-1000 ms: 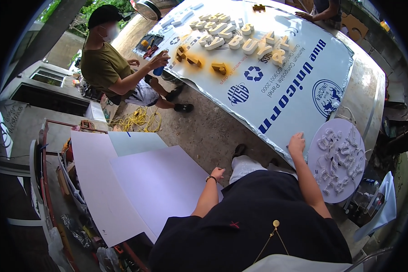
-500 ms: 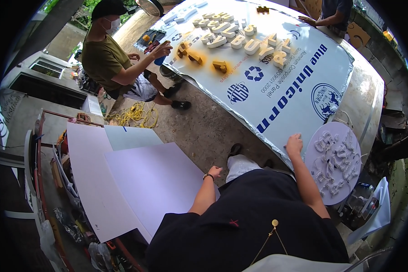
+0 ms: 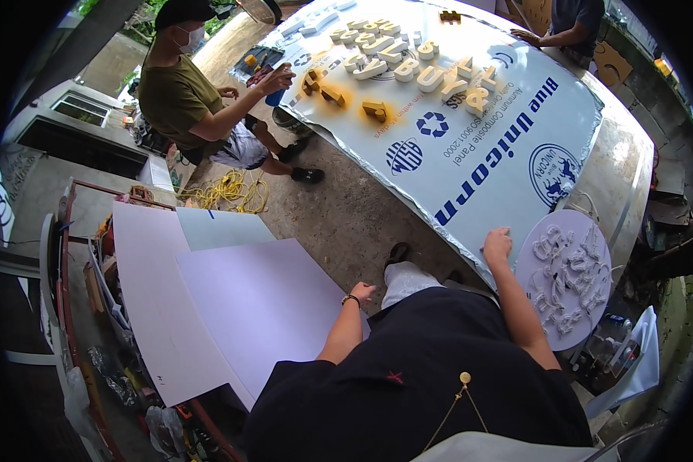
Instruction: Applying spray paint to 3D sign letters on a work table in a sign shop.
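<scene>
My left hand hangs beside my hip, fingers loosely curled, with nothing visible in it. It is nearest to the large white sheet on my left. On the near edge of the film-covered panel rests my right hand, thumb apart from the fingers and no object showing in it. Just right of that forearm lies a round white board bearing several thin white letter outlines. Farther along the panel stand several thick cream letters. Several letters sprayed golden brown sit nearer its left edge.
A person in an olive shirt at the far left holds a blue spray can over the panel. Another person's hand touches the far right edge. Yellow cord lies coiled on the floor. A metal rack stands left.
The view has shifted slightly. Both my hands keep nearly the same places. The other person's spray can has moved a little up and to the right.
</scene>
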Demonstrator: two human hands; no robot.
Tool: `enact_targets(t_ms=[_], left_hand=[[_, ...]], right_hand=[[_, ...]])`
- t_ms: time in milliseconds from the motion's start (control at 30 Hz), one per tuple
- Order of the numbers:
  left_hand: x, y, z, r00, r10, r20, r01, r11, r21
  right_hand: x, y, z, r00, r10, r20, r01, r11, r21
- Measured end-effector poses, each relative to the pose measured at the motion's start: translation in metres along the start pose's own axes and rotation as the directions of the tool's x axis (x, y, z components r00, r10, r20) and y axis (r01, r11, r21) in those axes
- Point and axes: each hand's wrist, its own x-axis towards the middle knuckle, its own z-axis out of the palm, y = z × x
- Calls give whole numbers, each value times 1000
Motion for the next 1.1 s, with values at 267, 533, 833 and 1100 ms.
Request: enact_targets(t_ms=[267, 533, 833, 1100], left_hand=[[-11, 21, -2, 988, 131, -80, -127, 991, 46], [-5, 28, 2, 990, 127, -60, -122, 989, 77], [3, 21, -1, 997, 74, -17, -72, 989, 126], [13, 10, 1, 997, 76, -9, -74, 990, 116]], right_hand=[[8, -5, 13, 998, 63, -22, -63, 998, -12], [10, -4, 22, 992, 97, -76, -95, 995, 24], [9, -5, 17, 994, 82, -70, -81, 997, 12], [3, -6, 2, 993, 122, -4, -122, 990, 67]])
